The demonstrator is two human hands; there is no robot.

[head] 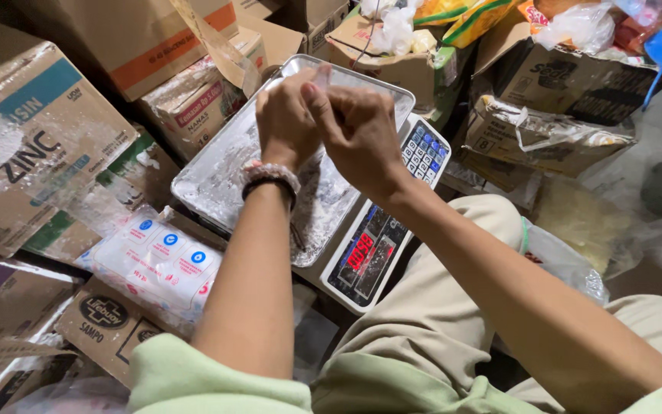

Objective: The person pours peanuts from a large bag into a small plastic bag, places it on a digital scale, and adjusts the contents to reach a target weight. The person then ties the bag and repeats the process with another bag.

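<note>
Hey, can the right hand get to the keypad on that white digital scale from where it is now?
Probably yes. The right hand is raised just above the powder-dusted metal tray, pinching something small with the left hand. The white digital scale's blue-and-white keypad lies uncovered right beside it, though both hands look occupied.

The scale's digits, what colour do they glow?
Red, on the dark display of the white scale, seen in the head view just below the right hand.

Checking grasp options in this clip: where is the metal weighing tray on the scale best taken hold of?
Probably the metal tray is best gripped by its raised rim on the long left edge, coming from the left. That edge is bare, while both hands, left hand and right hand, hover over the middle, and the scale keypad borders the right.
</note>
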